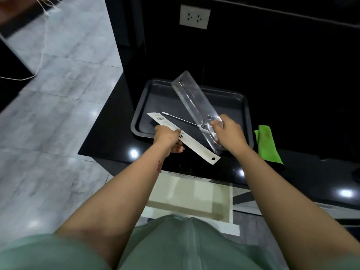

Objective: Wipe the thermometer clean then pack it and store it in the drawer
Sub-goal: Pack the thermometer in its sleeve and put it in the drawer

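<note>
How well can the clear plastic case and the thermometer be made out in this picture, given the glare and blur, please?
In the head view, the clear case in the right hand shows mainly by its bright edge reflections; the thermometer reads as a thin pale line over the dark tray; lamp glare spots the glossy black counter; the floor at left is smeared, and the wide lens bends the edges.

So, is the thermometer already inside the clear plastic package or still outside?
Outside. The thermometer lies in the dark tray, while the right hand holds the clear plastic package above it.
</note>
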Tool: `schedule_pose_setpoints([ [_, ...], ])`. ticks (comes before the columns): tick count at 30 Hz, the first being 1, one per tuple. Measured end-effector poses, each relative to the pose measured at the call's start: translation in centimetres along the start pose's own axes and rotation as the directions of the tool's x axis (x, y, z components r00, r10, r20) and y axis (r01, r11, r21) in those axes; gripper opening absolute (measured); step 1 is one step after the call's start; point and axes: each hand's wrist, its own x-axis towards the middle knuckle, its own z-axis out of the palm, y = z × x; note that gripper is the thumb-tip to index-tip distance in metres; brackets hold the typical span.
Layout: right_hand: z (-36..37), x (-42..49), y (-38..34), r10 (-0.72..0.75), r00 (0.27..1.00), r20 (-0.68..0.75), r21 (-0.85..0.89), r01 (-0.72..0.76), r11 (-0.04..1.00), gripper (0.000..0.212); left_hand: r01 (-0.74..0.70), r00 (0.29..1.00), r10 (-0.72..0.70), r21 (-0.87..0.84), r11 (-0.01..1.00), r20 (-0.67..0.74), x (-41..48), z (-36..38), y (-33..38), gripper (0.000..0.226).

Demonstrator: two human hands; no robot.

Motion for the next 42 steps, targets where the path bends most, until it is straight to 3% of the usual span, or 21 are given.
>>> schedule_pose_setpoints([
  [2,0.1,0.4,-0.2,0.012,0.999,0.034,0.088,-0.015,0.996,0.016,0.002,0.999,0.003,0.133,0.991,-0.039,0.2,0.1,0.5,0.05],
  [5,0.4,1.2,-0.2,0.017,0.993,0.114,0.165,-0.036,0.986,0.01,-0.102,0.98,0.16,0.383,0.918,-0.122,0.3,0.4,1.2,0.068],
  [6,0.6,1.4,-0.2,0.018,0.989,0.148,0.214,-0.05,0.976,0.008,-0.156,0.975,0.2,0.341,0.927,-0.098,0.3,0.7,1.4,0.07],
  [8,0.7,1.7,-0.5,0.009,0.974,0.226,0.307,-0.08,0.948,0.007,-0.19,0.982,0.189,0.084,0.978,0.022,-0.1,1.3,2.3,0.063],
  [11,0.8,1.9,-0.9,-0.026,0.94,0.341,0.353,-0.102,0.93,0.01,-0.066,0.974,0.113,-0.231,0.971,0.198,-0.3,2.1,3.2,0.031],
  [14,1.2,2.7,-0.2,-0.012,0.964,0.266,0.291,-0.068,0.954,0.018,0.004,0.975,0.085,-0.4,0.917,0.205,0.8,2.1,3.0,0.026],
  [17,1.6,4.1,1.8,0.003,0.999,0.038,-0.114,0.001,0.994,0.028,0.009,0.981,0.077,-0.443,0.897,0.176,1.5,1.4,2.6,0.025],
  [19,1.8,4.6,2.8,-0.007,0.997,0.075,-0.363,0.034,0.931,0.042,0.024,0.986,0.053,-0.456,0.889,0.156,1.9,0.9,2.4,0.024],
  [22,2.7,4.8,3.4,-0.048,0.987,0.152,-0.492,0.118,0.862,0.046,0.051,0.986,0.031,-0.476,0.878,0.163,2.3,0.5,2.2,0.025],
  [25,3.3,4.8,3.4,-0.13,0.985,0.115,-0.541,0.172,0.824,0.038,0.073,0.981,0.025,-0.485,0.871,0.193,2.5,0.2,2.3,0.025],
  [28,3.3,4.7,3.2,-0.123,0.99,0.074,-0.537,0.143,0.831,0.032,0.099,0.973,0.021,-0.496,0.863,0.23,2.6,-0.2,2.4,0.025],
  [31,2.5,4.5,2.2,-0.055,0.998,0.029,-0.334,0.062,0.94,0.025,0.125,0.967,0.014,-0.523,0.843,0.254,2.7,-0.6,2.6,0.025],
  [35,1.4,3.9,-0.4,-0.181,0.983,-0.038,-0.086,0.178,0.98,0.025,0.143,0.96,0.021,-0.556,0.819,0.278,2.4,-0.2,2.9,0.032],
  [42,1.1,2.2,-2.3,-0.422,0.905,0.047,-0.291,0.417,0.861,0.025,0.135,0.967,0.025,-0.598,0.79,0.252,1.3,0.9,3.1,0.037],
])
